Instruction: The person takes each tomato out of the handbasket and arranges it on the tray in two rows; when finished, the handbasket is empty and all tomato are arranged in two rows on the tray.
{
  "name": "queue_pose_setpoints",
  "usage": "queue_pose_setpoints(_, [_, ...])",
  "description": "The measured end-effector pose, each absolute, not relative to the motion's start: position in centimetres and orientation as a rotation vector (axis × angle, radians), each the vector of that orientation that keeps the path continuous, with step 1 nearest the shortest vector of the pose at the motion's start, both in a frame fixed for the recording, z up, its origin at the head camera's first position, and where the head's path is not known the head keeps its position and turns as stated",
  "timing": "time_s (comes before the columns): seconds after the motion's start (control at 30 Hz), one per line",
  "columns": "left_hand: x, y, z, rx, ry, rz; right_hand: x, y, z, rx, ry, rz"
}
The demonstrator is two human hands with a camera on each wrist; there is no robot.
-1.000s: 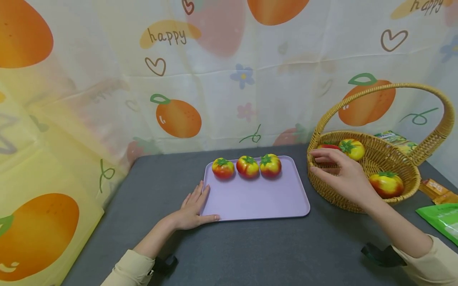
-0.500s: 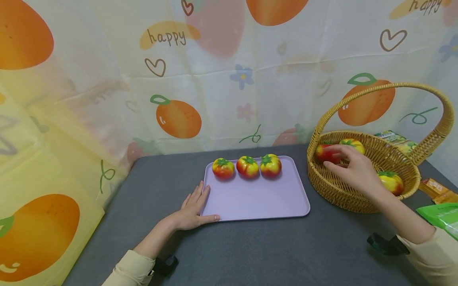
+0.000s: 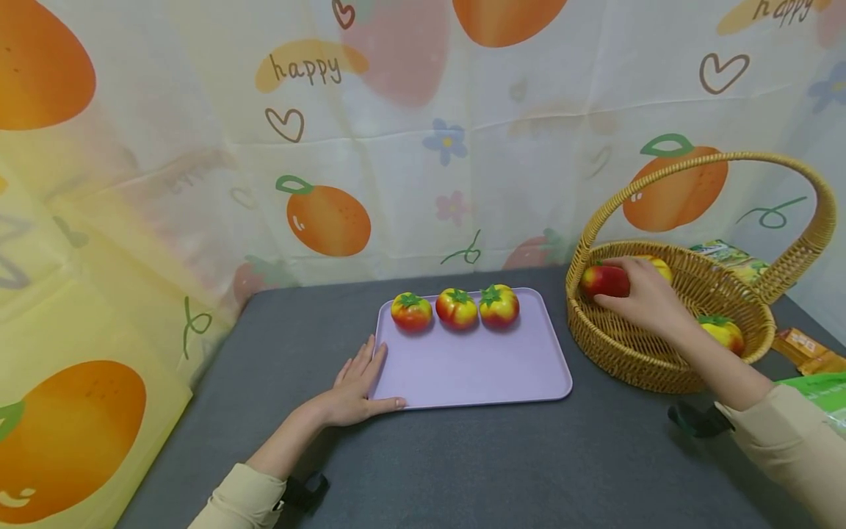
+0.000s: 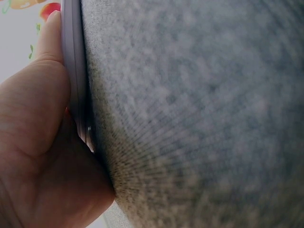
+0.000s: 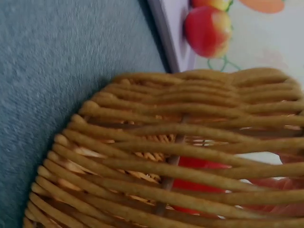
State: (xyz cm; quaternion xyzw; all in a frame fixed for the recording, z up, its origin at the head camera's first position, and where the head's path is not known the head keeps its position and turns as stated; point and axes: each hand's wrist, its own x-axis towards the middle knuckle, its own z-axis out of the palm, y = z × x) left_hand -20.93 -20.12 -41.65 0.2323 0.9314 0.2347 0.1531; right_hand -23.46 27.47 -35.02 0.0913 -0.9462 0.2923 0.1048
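Three fruits (image 3: 456, 308): lined up just beside one another at the far side of the tray, red and yellow with green leafy tops.
Lavender tray (image 3: 463, 367): flat on the dark grey table (image 3: 496, 463), and look at the bare stretch in front of that row.
Left hand (image 3: 350, 389): spread wide at the tray's near left corner, thumb straight along the near edge, fingers against the left side.
Right hand (image 3: 648, 301): down inside the basket, and it's got a grip, thumb on the near side, fingers over the far side of the red fruit.
Red fruit (image 3: 606, 281): in the left end of the basket; whether it touches the bottom, can't tell from here.
Wicker basket (image 3: 634, 367): right of the tray, tall handle arching over, its weave filling much of the right wrist view, with red glowing through the gaps.
Other basket fruit: one yellow fruit (image 3: 663, 269) partly hidden behind the right hand, one yellow-and-red fruit (image 3: 725, 334) at the right end, partly behind the forearm.
Packets: an orange packet (image 3: 809, 353) and a green packet (image 3: 822, 393) out on the right, a patterned packet (image 3: 727, 257) behind the basket.
Backdrop (image 3: 396, 162): pale cloth, printed oranges, hearts and "happy".
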Motion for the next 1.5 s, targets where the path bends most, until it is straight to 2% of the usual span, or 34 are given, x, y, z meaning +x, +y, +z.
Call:
queue_pose_setpoints(0.6, [-21.0,-20.1,-41.7,0.660,2.660,0.673,-25.8,27.4,-35.9,0.278,-2.915,0.628])
queue_pose_setpoints(1.5, [-21.0,-20.2,-41.7,0.655,2.666,0.672,-26.8,27.6,-36.7,0.320,-2.930,0.617])
